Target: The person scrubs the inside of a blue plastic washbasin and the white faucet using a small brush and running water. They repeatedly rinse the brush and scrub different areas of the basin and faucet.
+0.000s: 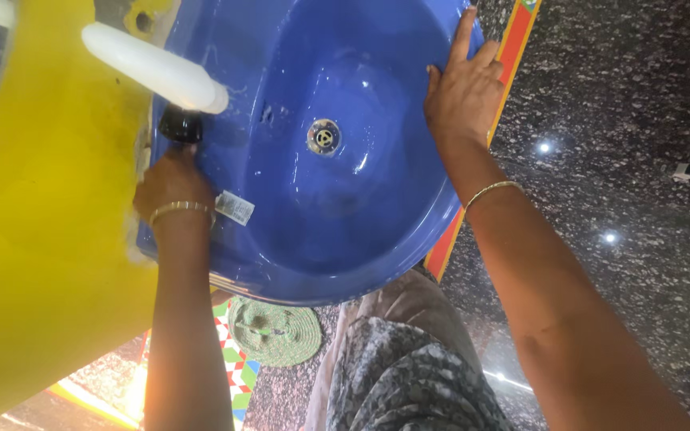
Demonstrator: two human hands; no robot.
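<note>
Overhead, left hand (171, 182) is gripping the black tap knob (180, 125) at the blue washbasin (297, 231)'s back edge; right hand (461, 88) is resting open on its far rim.

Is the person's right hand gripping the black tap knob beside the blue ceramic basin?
No, the right hand lies flat on the blue ceramic basin's rim; the left hand reaches the black tap knob.

Blue basin (361, 223) glossy, smooth ceramic look; drain (323, 136) shiny metal; white spout (153, 68) matt plastic; floor (616, 96) polished speckled stone; mat (275, 331) coiled rope.

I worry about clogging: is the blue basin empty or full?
Empty: the blue basin shows its bare metal drain, no standing water.
</note>
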